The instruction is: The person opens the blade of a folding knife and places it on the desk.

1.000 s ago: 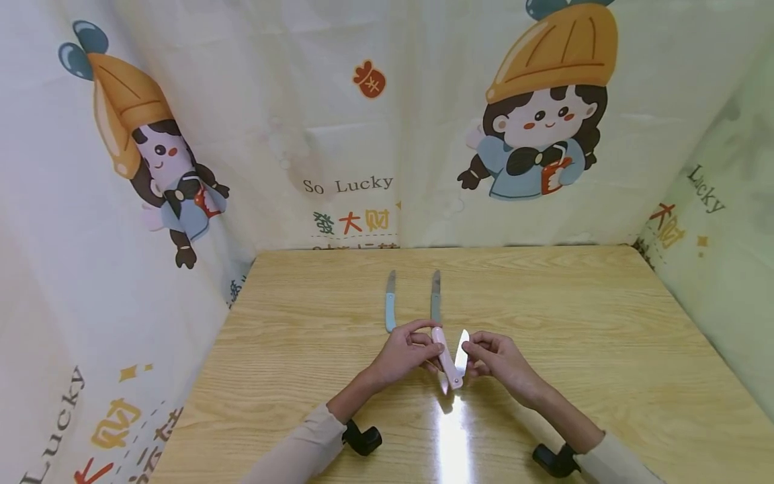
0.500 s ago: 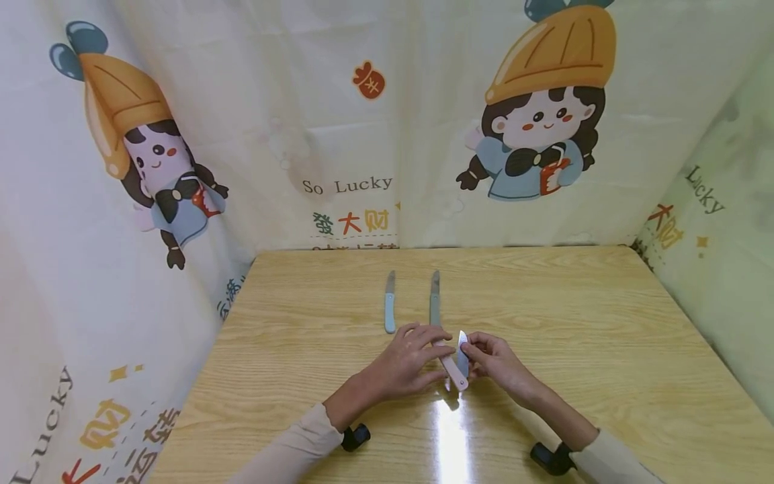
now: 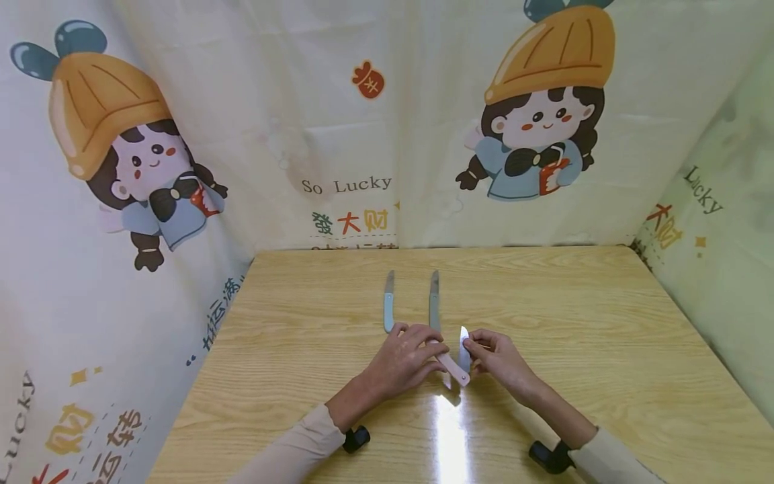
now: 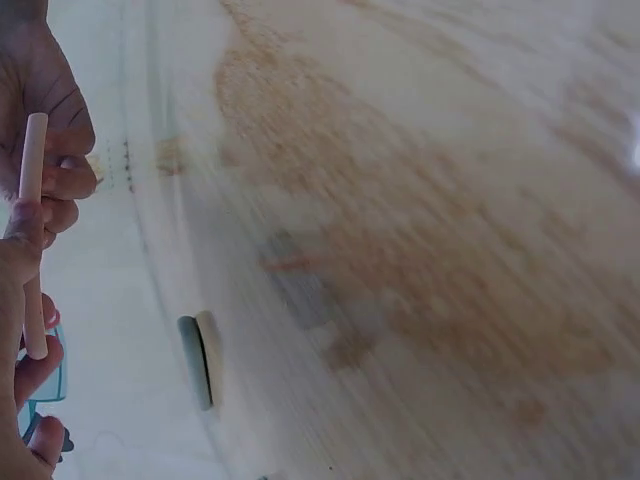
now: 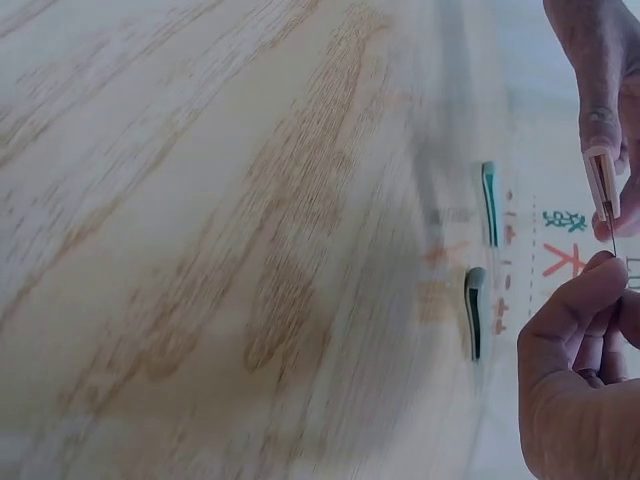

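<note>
A folding knife with a pink handle [image 3: 453, 369] is held above the table, its shiny blade [image 3: 463, 353] partly swung out at an angle. My left hand [image 3: 402, 361] grips the handle from the left, its back turned up and its fingers over the upper end. From the other side my right hand [image 3: 506, 368] pinches the blade between thumb and fingers. In the right wrist view the pink handle [image 5: 600, 180] appears end-on, with the slot and thin blade edge showing. The left wrist view shows the handle as a narrow bar, hiding the blade.
Two more folding knives lie unfolded on the wooden table [image 3: 574, 302], beyond my hands: one light blue [image 3: 389, 311], one grey-green [image 3: 434, 309]. Printed curtains [image 3: 423, 134] stand around the table's back and sides. Black wrist cameras [image 3: 550, 458] hang below both forearms.
My left hand has turned its back upward and moved its fingers over the handle. The handle leans further left, widening its angle to the blade. The right hand keeps its pinch, nearly still.
</note>
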Tool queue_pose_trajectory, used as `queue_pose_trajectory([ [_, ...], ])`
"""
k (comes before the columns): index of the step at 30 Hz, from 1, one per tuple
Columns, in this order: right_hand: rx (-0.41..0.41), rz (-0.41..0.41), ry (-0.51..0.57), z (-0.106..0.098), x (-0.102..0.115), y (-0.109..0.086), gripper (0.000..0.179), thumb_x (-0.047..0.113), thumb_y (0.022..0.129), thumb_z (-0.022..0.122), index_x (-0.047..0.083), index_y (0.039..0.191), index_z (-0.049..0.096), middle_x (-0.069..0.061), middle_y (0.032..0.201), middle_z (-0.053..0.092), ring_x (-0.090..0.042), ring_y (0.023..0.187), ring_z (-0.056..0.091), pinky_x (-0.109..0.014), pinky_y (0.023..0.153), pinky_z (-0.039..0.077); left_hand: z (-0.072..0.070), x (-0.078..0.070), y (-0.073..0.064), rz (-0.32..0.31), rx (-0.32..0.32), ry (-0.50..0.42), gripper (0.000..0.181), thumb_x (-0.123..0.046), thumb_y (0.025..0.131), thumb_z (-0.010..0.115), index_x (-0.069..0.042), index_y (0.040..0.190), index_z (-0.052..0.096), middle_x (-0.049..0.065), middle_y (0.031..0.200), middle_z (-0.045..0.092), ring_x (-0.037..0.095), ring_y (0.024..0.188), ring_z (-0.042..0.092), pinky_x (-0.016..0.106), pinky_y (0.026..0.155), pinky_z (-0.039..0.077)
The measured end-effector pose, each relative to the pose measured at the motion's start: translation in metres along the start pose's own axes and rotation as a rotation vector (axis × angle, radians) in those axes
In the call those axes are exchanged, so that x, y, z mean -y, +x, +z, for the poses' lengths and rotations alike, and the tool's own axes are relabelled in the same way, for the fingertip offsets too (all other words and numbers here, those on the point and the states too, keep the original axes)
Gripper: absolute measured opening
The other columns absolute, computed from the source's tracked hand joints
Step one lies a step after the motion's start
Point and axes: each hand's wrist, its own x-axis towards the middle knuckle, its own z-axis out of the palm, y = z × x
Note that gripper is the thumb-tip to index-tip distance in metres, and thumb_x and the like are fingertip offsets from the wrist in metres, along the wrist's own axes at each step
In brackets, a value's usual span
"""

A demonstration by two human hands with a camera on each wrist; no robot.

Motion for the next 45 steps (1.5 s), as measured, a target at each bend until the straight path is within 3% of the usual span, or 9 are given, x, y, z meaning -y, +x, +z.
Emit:
queue_pose_trajectory([
  [8,-0.091,0.054,0.019,-0.004,-0.003,0.002,0.031,0.017,0.105,0.059,-0.012,0.118,0.060,-0.008,0.091,0.064,-0.017,0.082,0.060,-0.029,0.068,0.055,0.001,-0.001,-0.002,-0.047,-0.025,0.002,0.029,-0.048,0.086,0.081,-0.023,0.100,0.076,-0.007,0.101,0.065,0.012,0.093,0.058,0.041,0.081,0.040],
  [16,-0.112,0.045,0.028,-0.003,-0.002,0.004,0.026,0.012,0.104,0.060,-0.012,0.113,0.058,-0.006,0.082,0.060,-0.013,0.072,0.057,-0.026,0.063,0.053,0.000,-0.007,-0.002,-0.059,-0.019,0.061,0.031,-0.055,0.083,0.078,-0.024,0.089,0.073,-0.011,0.087,0.059,0.011,0.081,0.053,0.043,0.081,0.041],
  [26,-0.192,0.055,0.039,-0.005,-0.004,0.007,0.030,0.011,0.105,0.059,-0.015,0.118,0.057,-0.006,0.084,0.064,-0.013,0.075,0.061,-0.024,0.063,0.053,-0.006,-0.022,-0.002,-0.118,0.007,0.105,0.031,-0.051,0.084,0.077,-0.021,0.079,0.073,-0.010,0.075,0.062,0.010,0.069,0.056,0.033,0.066,0.039],
  [33,-0.236,0.077,0.107,-0.007,-0.005,0.007,0.030,0.010,0.104,0.060,-0.016,0.119,0.055,-0.003,0.087,0.068,-0.011,0.076,0.064,-0.022,0.063,0.053,-0.004,-0.029,-0.001,-0.156,-0.001,0.140,0.030,-0.047,0.085,0.076,-0.020,0.073,0.070,-0.010,0.070,0.063,0.009,0.060,0.052,0.031,0.063,0.037],
  [40,-0.217,0.065,0.179,-0.010,-0.006,0.005,0.028,0.013,0.106,0.057,-0.013,0.116,0.054,-0.006,0.094,0.071,-0.013,0.084,0.070,-0.026,0.075,0.057,-0.002,-0.030,-0.003,-0.220,-0.047,0.135,0.030,-0.044,0.081,0.082,-0.019,0.071,0.068,-0.009,0.066,0.062,0.007,0.055,0.052,0.030,0.060,0.036],
  [45,-0.192,0.075,0.292,-0.011,-0.005,0.001,0.025,0.012,0.107,0.054,-0.012,0.114,0.050,-0.011,0.097,0.067,-0.016,0.089,0.070,-0.029,0.085,0.056,-0.004,-0.028,0.001,-0.248,-0.059,0.110,0.028,-0.040,0.081,0.082,-0.018,0.070,0.069,-0.009,0.065,0.063,0.006,0.053,0.052,0.029,0.058,0.035],
])
